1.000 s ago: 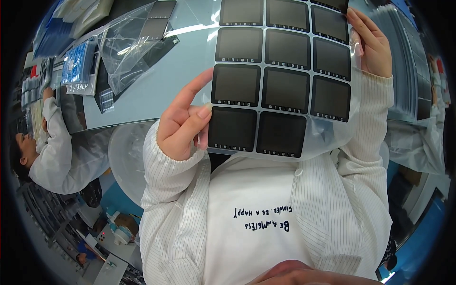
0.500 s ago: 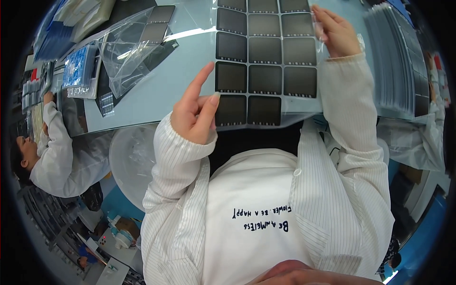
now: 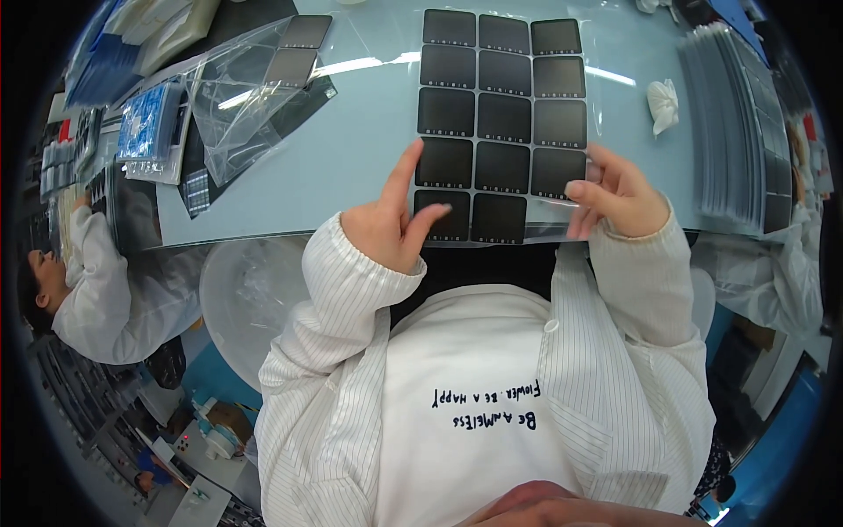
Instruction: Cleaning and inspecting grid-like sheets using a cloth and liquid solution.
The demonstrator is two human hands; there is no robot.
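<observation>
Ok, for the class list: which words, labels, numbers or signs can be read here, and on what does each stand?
White shirt: two lines of black lettering, large enough to read; wording not copied here.
Sheet of dark squares: rows of small pale marks along the squares' lower edges, too small to read.
Blue-and-white packet: any print is too blurred to read.

Fourteen glossy black rounded rectangles [image 3: 504, 119] on one clear plastic sheet [image 3: 546, 211]
I count them in five rows, four of three and one of two, with one left hand [image 3: 385, 224] and one right hand [image 3: 628, 198] of mine at the sheet; to my left I get two dark grey rectangles [image 3: 306, 32] with crinkled clear film [image 3: 250, 105]; to my right, one thick stack of clear sheets [image 3: 722, 123], too close-packed for me to number, and two crumpled white wads [image 3: 663, 107], one near that stack, one at the top of my view
</observation>
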